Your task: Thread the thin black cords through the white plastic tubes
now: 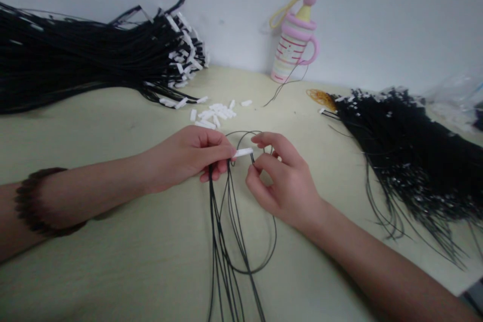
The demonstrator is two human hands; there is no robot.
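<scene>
My left hand (190,157) pinches a small white plastic tube (243,152) between thumb and fingers and also grips several thin black cords (226,246) that trail down toward me. My right hand (281,181) pinches the end of one black cord just right of the tube, close to its open end. That cord forms a loop (272,241) lying on the beige table (113,126) below and around my right hand.
A pile of loose white tubes (215,113) lies just beyond my hands. A big bundle of black cords with white tubes fitted (94,60) fills the back left. Another black cord bundle (411,156) lies at right. A pink bottle (296,45) stands against the wall.
</scene>
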